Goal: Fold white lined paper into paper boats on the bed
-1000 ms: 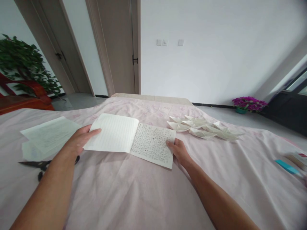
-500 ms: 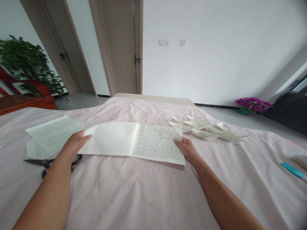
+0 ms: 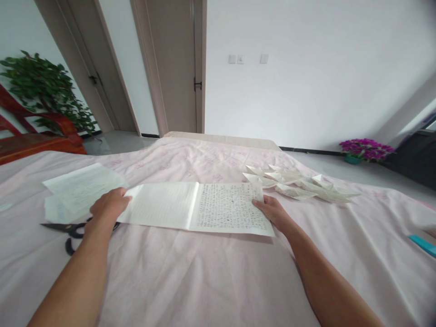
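Observation:
A wide sheet of lined paper (image 3: 194, 206) with a crease down its middle is stretched between my hands, low over the pink cloth. Handwriting fills its right half; the left half shows ruled lines. My left hand (image 3: 111, 203) pinches the left edge, thumb on top. At the right edge my right hand (image 3: 272, 212) grips it, thumb over the written side. Black-handled scissors (image 3: 75, 230) lie partly hidden beneath my left forearm. Beyond that hand rest loose paper sheets (image 3: 83, 184).
Several folded paper boats (image 3: 296, 184) sit on the cloth (image 3: 211, 281) at the right. A blue object (image 3: 424, 245) lies at the far right edge. Behind are a wooden chair (image 3: 44, 141), a leafy plant (image 3: 41, 91), doors and purple flowers (image 3: 366, 150).
The view has shifted slightly, so the surroundings sit a little further right. My left hand has turned somewhat on the paper's edge, and the sheet lies flatter. Both hands keep their hold.

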`<state>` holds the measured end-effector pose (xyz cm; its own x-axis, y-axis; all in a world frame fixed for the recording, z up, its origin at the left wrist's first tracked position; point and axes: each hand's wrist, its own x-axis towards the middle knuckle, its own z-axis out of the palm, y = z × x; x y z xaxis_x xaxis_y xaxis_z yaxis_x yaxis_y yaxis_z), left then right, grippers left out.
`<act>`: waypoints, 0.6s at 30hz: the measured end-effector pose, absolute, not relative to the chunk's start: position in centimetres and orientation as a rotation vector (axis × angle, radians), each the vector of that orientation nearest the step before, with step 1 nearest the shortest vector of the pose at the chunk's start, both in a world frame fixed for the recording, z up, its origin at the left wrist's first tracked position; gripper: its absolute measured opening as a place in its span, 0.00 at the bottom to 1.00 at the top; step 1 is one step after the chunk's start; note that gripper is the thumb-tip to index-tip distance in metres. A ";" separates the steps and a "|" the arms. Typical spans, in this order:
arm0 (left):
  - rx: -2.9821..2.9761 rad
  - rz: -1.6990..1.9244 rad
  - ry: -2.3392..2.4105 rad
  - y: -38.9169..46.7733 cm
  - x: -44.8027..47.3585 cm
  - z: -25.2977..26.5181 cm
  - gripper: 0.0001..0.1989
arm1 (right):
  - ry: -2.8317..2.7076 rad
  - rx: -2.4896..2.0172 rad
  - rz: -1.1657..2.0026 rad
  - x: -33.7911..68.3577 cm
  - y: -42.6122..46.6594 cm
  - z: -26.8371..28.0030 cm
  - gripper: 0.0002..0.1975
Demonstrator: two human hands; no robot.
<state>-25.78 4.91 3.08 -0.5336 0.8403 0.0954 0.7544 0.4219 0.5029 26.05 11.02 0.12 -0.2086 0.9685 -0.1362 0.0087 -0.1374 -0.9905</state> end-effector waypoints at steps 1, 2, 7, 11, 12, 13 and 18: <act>1.391 0.566 2.653 5.0 -24.7 3.4 0.16 | -1.294 -1.216 1.463 26.0 11.1 0.0 0.20; 1.432 0.488 2.752 5.1 -23.4 3.7 0.21 | -1.298 -1.232 1.456 26.1 11.2 -0.1 0.20; 2.161 0.762 2.347 6.0 -14.2 4.1 0.21 | -1.308 -1.269 1.427 26.1 11.6 -0.8 0.20; 2.599 0.554 1.575 5.4 -7.1 2.6 0.22 | -1.316 -1.265 1.422 26.2 11.7 -1.0 0.18; 2.662 0.441 1.478 5.1 -6.0 2.1 0.23 | -1.317 -1.265 1.420 26.2 11.7 -1.0 0.18; 2.700 0.346 1.447 4.9 -5.4 1.7 0.23 | -1.318 -1.263 1.420 26.1 11.7 -1.0 0.18; 2.605 0.114 1.804 5.0 -7.1 -0.4 0.25 | -1.293 -1.242 1.439 25.9 11.6 -0.9 0.19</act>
<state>-7.14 5.04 -0.41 0.3501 0.9337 0.0757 0.9357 -0.3523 0.0173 25.93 11.63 -0.86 -0.1797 0.9732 -0.1432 0.0390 -0.1384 -0.9896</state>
